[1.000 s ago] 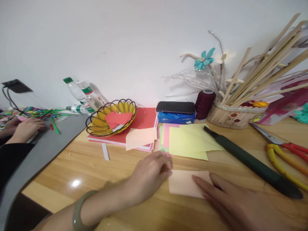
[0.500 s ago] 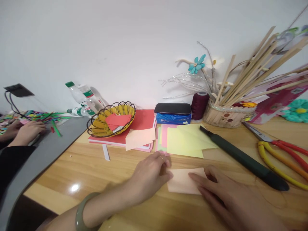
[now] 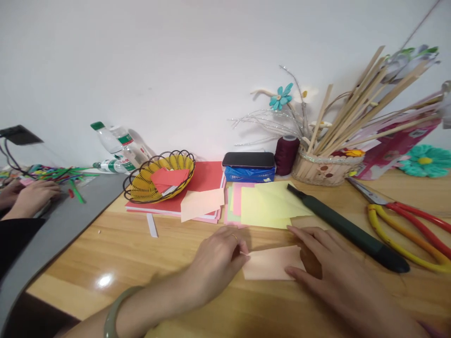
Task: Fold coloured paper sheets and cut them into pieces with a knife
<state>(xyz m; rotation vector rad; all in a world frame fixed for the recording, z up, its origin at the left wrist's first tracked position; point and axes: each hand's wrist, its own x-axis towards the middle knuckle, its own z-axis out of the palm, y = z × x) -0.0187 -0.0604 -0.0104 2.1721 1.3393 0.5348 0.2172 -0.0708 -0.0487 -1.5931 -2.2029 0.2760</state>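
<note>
Left hand (image 3: 216,260) fingertips pinch the left edge of the peach paper sheet (image 3: 271,263); right hand (image 3: 327,267), fingers spread, presses its right end flat. Sheet lies on the wooden table (image 3: 148,263) between both hands, long axis left-right, yellow paper stack (image 3: 264,206) just beyond.

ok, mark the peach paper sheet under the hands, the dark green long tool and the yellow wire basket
peach paper sheet (image 3: 269,264), head view, bare middle of the sheet
dark green long tool (image 3: 347,228), head view, mid-shaft
yellow wire basket (image 3: 141,188), head view, left inner wall
</note>
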